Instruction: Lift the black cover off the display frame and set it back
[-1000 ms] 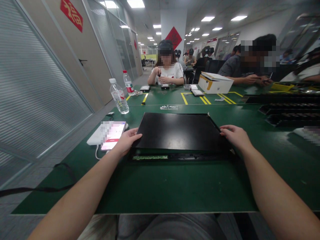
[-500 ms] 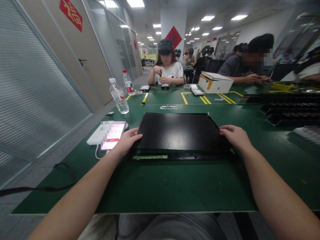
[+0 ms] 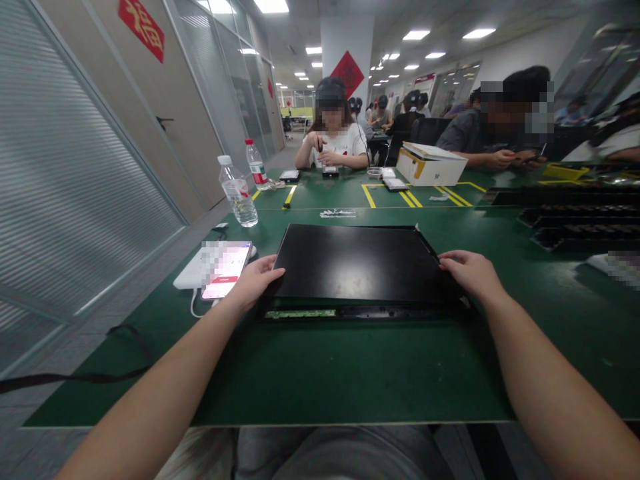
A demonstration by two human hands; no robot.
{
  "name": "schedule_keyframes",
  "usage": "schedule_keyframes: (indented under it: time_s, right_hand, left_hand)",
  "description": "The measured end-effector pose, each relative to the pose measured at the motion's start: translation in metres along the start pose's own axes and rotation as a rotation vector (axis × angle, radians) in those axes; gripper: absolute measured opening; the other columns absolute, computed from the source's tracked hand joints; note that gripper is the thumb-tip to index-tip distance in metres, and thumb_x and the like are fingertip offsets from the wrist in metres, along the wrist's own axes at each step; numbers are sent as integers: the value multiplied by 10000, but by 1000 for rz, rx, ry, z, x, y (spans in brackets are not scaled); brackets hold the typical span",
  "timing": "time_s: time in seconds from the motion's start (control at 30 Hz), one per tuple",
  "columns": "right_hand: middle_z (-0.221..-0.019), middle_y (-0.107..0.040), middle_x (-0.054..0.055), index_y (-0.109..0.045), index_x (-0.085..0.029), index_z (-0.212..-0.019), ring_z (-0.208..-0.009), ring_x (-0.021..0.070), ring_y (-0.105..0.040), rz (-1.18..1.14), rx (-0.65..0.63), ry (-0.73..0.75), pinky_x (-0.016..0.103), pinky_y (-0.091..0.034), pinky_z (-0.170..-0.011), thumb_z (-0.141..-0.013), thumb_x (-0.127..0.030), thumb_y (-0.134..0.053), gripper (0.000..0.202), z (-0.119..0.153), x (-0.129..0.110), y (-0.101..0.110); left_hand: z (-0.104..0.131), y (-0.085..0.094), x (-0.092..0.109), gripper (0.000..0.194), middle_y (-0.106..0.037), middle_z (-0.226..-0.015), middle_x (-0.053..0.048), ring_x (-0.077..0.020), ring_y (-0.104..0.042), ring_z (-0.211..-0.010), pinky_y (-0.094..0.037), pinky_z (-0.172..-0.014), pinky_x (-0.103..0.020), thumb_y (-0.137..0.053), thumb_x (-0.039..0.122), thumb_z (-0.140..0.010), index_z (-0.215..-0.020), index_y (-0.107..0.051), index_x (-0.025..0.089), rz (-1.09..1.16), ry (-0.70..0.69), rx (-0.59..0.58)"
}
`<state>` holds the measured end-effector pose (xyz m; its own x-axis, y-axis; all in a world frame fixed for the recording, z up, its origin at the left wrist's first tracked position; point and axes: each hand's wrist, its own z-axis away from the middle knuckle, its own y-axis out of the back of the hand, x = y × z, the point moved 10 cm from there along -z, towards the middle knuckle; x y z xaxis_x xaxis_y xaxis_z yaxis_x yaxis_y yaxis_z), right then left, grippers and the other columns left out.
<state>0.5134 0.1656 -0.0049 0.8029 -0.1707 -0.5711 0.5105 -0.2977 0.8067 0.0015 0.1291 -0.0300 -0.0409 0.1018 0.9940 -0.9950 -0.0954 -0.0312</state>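
Note:
A black, glossy flat display panel point(image 3: 350, 263) lies in front of me, over a black frame point(image 3: 400, 313) whose near strip shows below it. On the left part of that strip is a green circuit board point(image 3: 300, 314). My left hand point(image 3: 259, 279) grips the panel's left edge, thumb on top and fingers at the side. At the right edge, my right hand point(image 3: 467, 270) pinches the side of the panel near the frame's rim. The fingertips under both edges are partly hidden.
A phone point(image 3: 227, 270) rests on a white box at my left, near two water bottles point(image 3: 239, 193). Small white strips point(image 3: 338, 214) lie beyond the panel. Black channel-shaped parts point(image 3: 585, 230) are stacked at the right. Across the green table point(image 3: 350, 380) sit co-workers and a white box point(image 3: 433, 167).
Both hands and the panel stay in place. Across the table, a person's hand shifts slightly, and the person at the right moves a little.

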Motion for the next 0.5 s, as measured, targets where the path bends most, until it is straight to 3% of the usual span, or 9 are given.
schedule_keyframes:
  time_s: [0.5]
  right_hand:
    - [-806,-758,53,-816,-257,-919,-807,263,-681,14,-7,-3,371,-493,-747,-778,-365,-604,277,1,-1,-1]
  left_hand:
    - [0,1,-1,522,-816,-955,-83,-251,-776,-868,-601,-807,-357,-844,159,-677,-1180,-708,144,-23,1,-6]
